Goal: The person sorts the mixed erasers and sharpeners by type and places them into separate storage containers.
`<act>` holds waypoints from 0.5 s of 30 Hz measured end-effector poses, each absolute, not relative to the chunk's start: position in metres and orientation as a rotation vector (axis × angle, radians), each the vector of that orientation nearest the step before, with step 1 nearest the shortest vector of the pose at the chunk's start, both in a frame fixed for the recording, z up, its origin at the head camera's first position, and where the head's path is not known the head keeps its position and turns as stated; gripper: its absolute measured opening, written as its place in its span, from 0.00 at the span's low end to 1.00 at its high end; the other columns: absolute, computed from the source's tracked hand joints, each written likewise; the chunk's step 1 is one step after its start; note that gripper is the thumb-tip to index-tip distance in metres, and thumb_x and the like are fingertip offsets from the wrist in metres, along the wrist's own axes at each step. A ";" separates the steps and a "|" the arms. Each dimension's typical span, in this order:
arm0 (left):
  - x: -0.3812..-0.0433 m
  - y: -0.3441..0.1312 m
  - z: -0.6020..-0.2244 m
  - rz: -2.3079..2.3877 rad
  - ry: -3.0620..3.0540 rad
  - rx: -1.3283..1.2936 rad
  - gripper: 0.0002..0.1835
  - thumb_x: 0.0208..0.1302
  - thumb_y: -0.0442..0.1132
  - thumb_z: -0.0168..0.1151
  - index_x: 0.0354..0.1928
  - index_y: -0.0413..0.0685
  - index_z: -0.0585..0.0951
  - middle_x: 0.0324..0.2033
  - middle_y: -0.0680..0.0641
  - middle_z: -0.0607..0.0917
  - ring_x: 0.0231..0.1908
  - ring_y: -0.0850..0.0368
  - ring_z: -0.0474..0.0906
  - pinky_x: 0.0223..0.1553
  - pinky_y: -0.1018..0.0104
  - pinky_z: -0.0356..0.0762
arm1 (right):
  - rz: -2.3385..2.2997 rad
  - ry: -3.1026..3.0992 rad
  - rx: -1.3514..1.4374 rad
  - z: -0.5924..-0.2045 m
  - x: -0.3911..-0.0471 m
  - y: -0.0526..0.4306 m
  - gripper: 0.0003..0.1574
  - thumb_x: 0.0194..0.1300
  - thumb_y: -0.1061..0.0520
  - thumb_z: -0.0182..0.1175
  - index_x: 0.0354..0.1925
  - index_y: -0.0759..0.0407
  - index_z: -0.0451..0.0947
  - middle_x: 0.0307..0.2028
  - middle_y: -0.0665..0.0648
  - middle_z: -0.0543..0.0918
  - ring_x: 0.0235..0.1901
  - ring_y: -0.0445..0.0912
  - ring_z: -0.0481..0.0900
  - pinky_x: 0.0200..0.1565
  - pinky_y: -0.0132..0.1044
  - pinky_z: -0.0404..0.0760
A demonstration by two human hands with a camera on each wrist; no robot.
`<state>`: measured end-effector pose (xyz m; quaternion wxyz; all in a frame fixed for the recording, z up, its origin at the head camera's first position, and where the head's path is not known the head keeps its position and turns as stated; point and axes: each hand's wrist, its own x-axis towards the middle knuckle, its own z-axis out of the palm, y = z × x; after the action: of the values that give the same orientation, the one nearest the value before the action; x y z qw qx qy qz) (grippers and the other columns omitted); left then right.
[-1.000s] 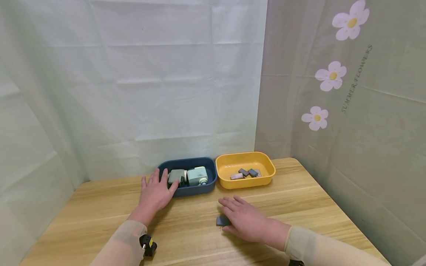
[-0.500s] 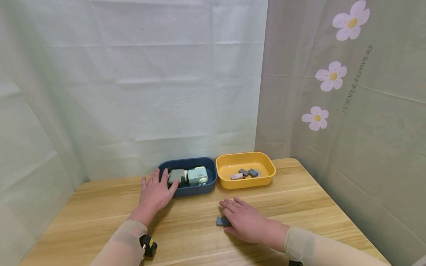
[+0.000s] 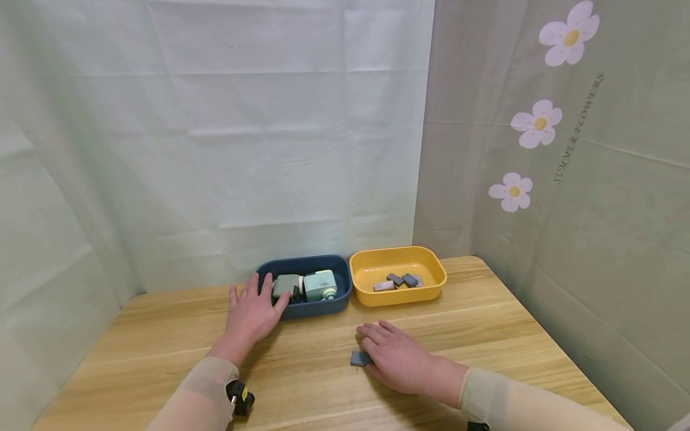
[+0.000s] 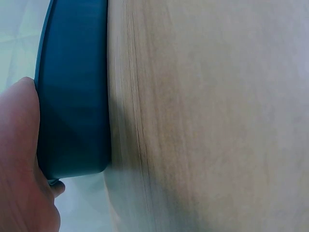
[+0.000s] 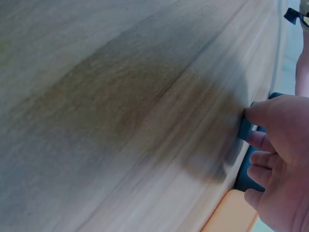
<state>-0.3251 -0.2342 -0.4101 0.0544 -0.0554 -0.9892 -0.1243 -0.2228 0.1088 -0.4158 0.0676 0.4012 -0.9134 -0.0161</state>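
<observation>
My left hand [image 3: 253,312] rests on the left end of a navy blue bin [image 3: 315,309], fingers spread, thumb along its front rim. Inside the bin sit a grey-green boxy thing [image 3: 287,285] and a pale mint box-shaped thing with a round knob [image 3: 320,285]. Low over the table in front, my right hand [image 3: 401,361] pinches a small flat dark blue-grey block [image 3: 360,358] between thumb and forefinger. The right wrist view shows that block [image 5: 245,127] at the thumb tip, the other fingers loosely bent. Its right part is hidden by the hand in the head view.
A yellow bin [image 3: 399,296] stands right beside the navy one, with several small grey and pinkish blocks [image 3: 395,279] in it. The wooden table [image 3: 302,383] backs onto a pale curtain [image 3: 269,149], and a flowered curtain [image 3: 609,257] borders its right side.
My right hand has shifted very slightly to the right, its thumb drawing in under the block. The left hand and both bins have stayed in place.
</observation>
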 end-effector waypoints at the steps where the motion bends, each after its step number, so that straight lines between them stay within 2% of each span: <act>1: -0.325 -0.234 -0.410 -0.378 -3.003 -0.169 0.48 0.85 0.67 0.45 0.88 0.36 0.55 0.84 0.24 0.52 0.82 0.23 0.50 0.79 0.24 0.31 | -0.046 -2.753 1.209 -0.416 -0.223 0.109 0.20 0.78 0.47 0.70 0.59 0.56 0.82 0.74 0.58 0.78 0.75 0.52 0.75 0.75 0.55 0.73; 15: -0.325 -0.234 -0.410 -0.386 -2.997 -0.172 0.48 0.85 0.67 0.45 0.88 0.36 0.55 0.84 0.24 0.53 0.82 0.23 0.50 0.79 0.24 0.31 | -0.029 -2.725 1.206 -0.412 -0.224 0.112 0.19 0.77 0.49 0.71 0.57 0.58 0.82 0.72 0.61 0.79 0.74 0.54 0.76 0.74 0.55 0.74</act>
<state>-0.3248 -0.2343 -0.4098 0.0572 -0.0568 -0.9886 -0.1274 -0.2241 0.1116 -0.4125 0.0806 0.4033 -0.9115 -0.0097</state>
